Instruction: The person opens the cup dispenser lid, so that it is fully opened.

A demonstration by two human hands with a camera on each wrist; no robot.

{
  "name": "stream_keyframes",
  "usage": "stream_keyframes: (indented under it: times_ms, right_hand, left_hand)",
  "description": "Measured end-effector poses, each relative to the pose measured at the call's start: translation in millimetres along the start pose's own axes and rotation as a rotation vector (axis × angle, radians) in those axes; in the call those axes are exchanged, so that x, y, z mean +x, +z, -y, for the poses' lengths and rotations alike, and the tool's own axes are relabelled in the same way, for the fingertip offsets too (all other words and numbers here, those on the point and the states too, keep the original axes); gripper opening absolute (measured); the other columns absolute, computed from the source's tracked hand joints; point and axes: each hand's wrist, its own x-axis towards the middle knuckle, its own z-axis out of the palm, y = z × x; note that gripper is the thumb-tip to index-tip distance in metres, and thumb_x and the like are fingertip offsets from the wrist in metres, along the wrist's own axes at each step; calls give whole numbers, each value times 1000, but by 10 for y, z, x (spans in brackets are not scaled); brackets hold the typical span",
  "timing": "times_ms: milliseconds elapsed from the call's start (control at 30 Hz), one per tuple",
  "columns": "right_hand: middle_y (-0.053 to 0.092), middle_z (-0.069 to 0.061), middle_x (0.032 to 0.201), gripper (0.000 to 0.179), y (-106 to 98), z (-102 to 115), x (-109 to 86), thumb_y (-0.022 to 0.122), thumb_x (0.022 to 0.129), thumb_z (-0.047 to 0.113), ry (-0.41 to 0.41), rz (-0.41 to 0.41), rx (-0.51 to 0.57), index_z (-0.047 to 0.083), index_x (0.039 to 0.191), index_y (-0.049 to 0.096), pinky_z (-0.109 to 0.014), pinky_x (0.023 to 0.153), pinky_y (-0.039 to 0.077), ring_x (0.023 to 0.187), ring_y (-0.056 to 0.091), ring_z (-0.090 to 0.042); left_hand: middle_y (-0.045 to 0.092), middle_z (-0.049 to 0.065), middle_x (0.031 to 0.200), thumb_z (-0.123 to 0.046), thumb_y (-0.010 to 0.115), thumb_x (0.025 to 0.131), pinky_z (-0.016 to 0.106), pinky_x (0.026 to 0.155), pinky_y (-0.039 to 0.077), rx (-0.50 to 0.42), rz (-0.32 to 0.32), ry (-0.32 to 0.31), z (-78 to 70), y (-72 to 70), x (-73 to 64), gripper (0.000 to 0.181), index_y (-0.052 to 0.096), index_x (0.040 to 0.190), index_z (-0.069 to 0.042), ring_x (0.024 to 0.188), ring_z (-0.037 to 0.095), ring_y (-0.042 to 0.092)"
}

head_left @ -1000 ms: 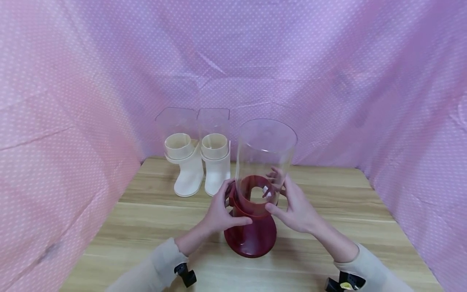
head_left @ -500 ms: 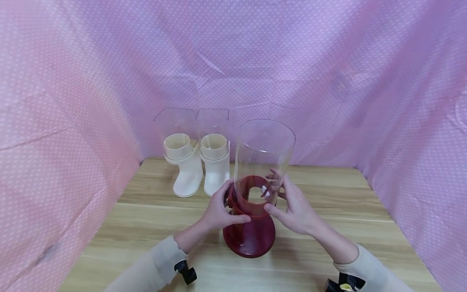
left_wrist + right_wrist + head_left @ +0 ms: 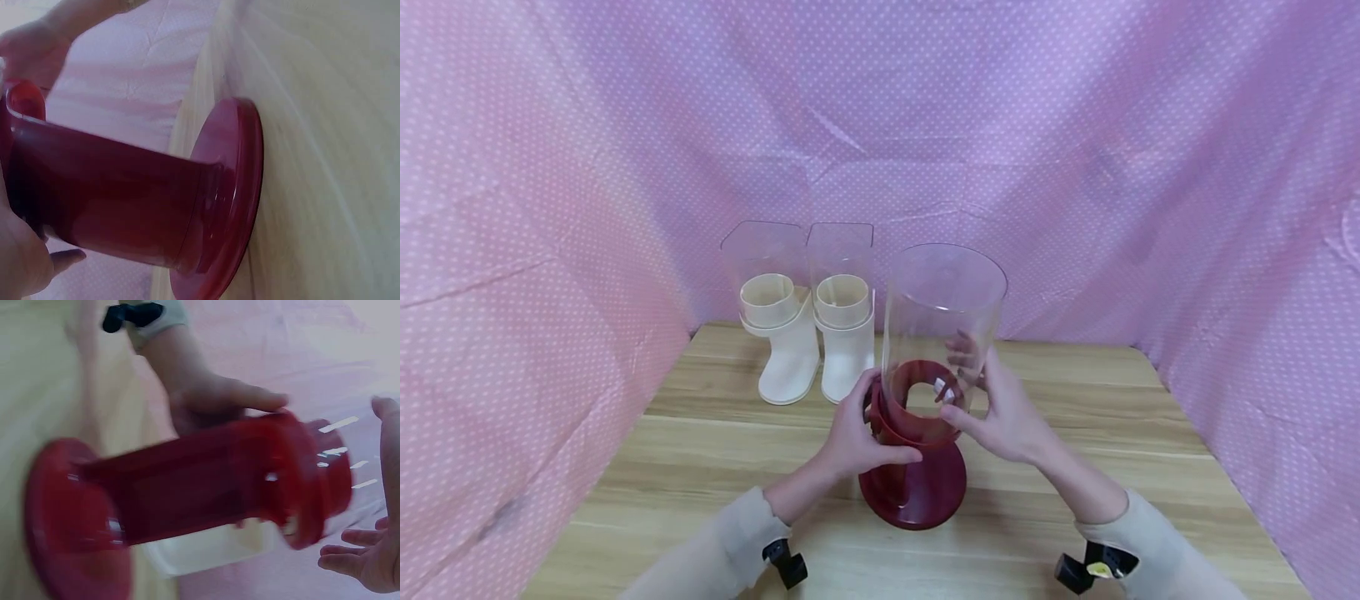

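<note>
A dark red dispenser base (image 3: 917,492) stands upright on its round foot, with a clear cylinder (image 3: 925,287) set on its top. My left hand (image 3: 850,433) grips the upper part of the red base, thumb lying across the front. At the cylinder's lower end, my right hand (image 3: 1007,417) has its thumb near the rim and its spread fingers seen through the clear wall. In the right wrist view those right fingers (image 3: 344,550) look straight, beside the cylinder; firm contact is unclear. The left wrist view shows the red column (image 3: 112,194), with the left hand (image 3: 22,256) at its upper end.
Two white dispensers with clear hoppers stand side by side behind and to the left, the left one (image 3: 786,362) and the right one (image 3: 847,362). All rest on a wooden table (image 3: 1112,433). Pink dotted cloth (image 3: 1075,167) hangs around it.
My right hand has shifted slightly up and left around the cylinder, its fingers more spread behind it. The left hand and the red base stay nearly in place.
</note>
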Motion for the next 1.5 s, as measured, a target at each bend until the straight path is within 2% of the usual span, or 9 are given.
stream_keyframes:
  times_ms: [100,200,333,500,767,867,1067,1267,1500]
  right_hand:
    - [52,-23,155,102,-100,71,128,85,79,6,-9,-23,28,11,164,28,-67,105,55,137,59,-48]
    - [54,-20,155,108,-176,145,249,87,75,1,-21,-32,76,14,164,27,-59,108,55,139,60,-43]
    - [53,-17,156,117,-215,252,347,92,71,2,-3,-29,122,20,165,24,-55,107,57,139,61,-38]
    - [52,-16,155,119,-212,334,372,96,68,0,4,-28,119,18,162,24,-51,101,62,135,64,-35]
    - [58,-18,152,117,-216,398,357,98,65,-5,-48,-41,153,8,158,29,-32,101,61,130,67,-36]
    - [59,-20,150,115,-232,407,348,99,64,-4,-57,-57,132,5,156,31,-34,99,63,128,69,-36]
    - [64,-16,146,112,-263,389,373,100,64,1,-31,-81,112,8,155,36,-47,93,65,123,72,-35]
    - [64,-20,145,110,-292,372,410,97,67,-3,14,-65,149,10,156,34,-41,93,65,125,71,-37]
    - [65,-19,145,111,-293,366,401,97,67,-5,27,-68,187,15,157,36,-40,94,65,125,71,-33]
  left_hand:
    - [70,5,132,-51,99,70,32,95,64,-3,41,6,39,-12,42,96,49,148,-25,114,15,70]
    - [70,2,132,-48,98,71,32,98,63,-26,74,5,66,-15,68,90,52,145,-26,116,14,69]
    - [71,2,130,-49,99,70,33,98,63,-45,79,26,75,-18,90,90,53,144,-24,115,15,69]
    - [71,1,130,-48,100,69,34,98,62,-64,90,27,66,-27,104,89,54,143,-25,115,16,69]
    - [72,-3,131,-41,100,70,34,100,62,-45,92,19,93,-42,109,84,57,141,-28,116,17,70]
    - [72,-2,130,-43,99,71,34,100,62,-49,97,30,97,-34,116,83,57,141,-27,115,17,70]
    - [73,0,129,-50,99,70,33,99,62,-57,88,24,99,-25,112,84,59,140,-24,114,16,70]
    - [73,0,129,-51,99,69,34,97,63,-58,83,19,118,-26,101,85,59,140,-24,114,17,70]
    - [72,1,129,-53,99,68,34,97,63,-64,83,15,99,-34,90,87,60,140,-23,116,39,69]
